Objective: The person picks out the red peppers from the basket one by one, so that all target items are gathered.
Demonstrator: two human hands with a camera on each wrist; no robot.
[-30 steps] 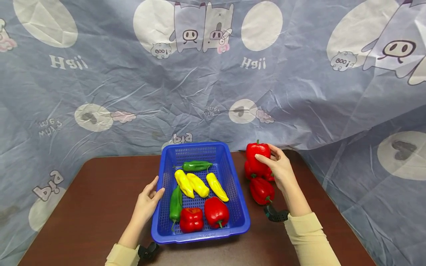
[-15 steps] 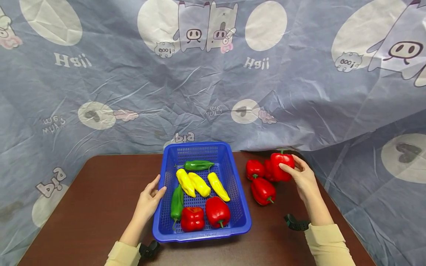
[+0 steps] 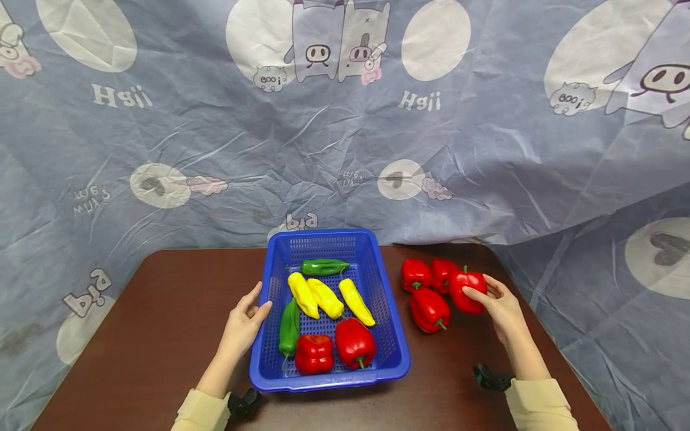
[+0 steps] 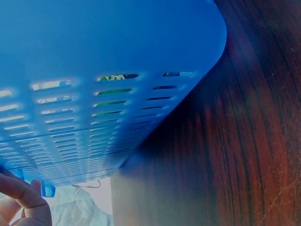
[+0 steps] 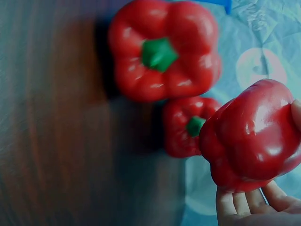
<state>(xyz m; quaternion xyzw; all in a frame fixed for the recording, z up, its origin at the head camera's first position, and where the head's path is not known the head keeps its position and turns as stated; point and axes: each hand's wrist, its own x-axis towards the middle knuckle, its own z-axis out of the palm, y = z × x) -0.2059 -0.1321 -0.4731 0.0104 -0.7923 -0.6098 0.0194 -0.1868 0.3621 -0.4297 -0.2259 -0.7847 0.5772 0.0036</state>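
My right hand (image 3: 504, 308) grips a red bell pepper (image 3: 466, 292) at the table's right side, thumb on its near face. In the right wrist view that bell pepper (image 5: 256, 136) sits between thumb and fingers. Beside it, three more red bell peppers (image 3: 429, 310) lie in a cluster. My left hand (image 3: 242, 320) holds the left rim of a blue plastic basket (image 3: 396, 335), thumb over the edge. In the left wrist view its curled fingers (image 4: 28, 197) show beside the slotted wall. Inside the basket are two red bell peppers (image 3: 355, 343), yellow peppers (image 3: 325, 298) and green peppers (image 3: 289, 327).
A brown wooden table (image 3: 178, 311) carries everything. Behind it hangs a wrinkled grey-blue cloth (image 3: 302, 155) with cartoon prints, which also falls along the right side. Black straps with small devices (image 3: 245, 403) sit at both wrists.
My right hand has moved right and down with the red bell pepper, from above the cluster to its right side. The left hand stays at the basket rim.
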